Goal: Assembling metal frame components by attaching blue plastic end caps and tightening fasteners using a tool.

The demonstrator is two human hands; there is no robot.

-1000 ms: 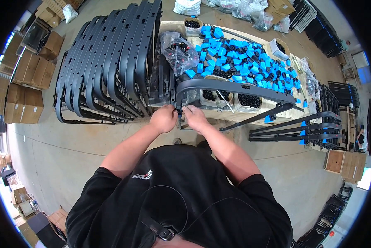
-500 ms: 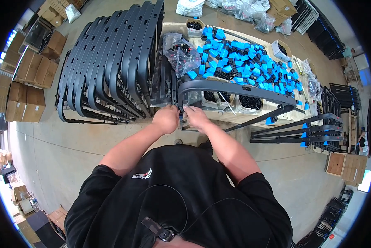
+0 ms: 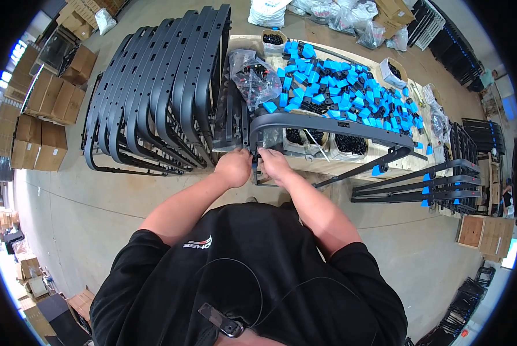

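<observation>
In front of me a dark grey metal tube frame [image 3: 304,120] with a rounded corner rests along the near edge of the table. My left hand [image 3: 234,168] is closed at the frame's left leg, its fingertips pinched around something hidden from view. On the other side of the same leg, my right hand [image 3: 274,166] is closed too, thumb and fingers against the metal. Whatever small part lies between the two hands is too small to make out. Beside the leg, a clear plastic bag of small parts [image 3: 253,78] lies on the table.
A row of matching grey frames [image 3: 155,86] stands to the left. Blue and black plastic pieces [image 3: 333,83] are heaped on the wooden table [image 3: 394,164]. Boxes of black parts [image 3: 349,146] sit at its near edge. More frames [image 3: 420,184] are stacked at right, and cartons [image 3: 39,141] at far left.
The whole view has shifted slightly. Both hands stay at the frame's left leg, with hardly any visible movement.
</observation>
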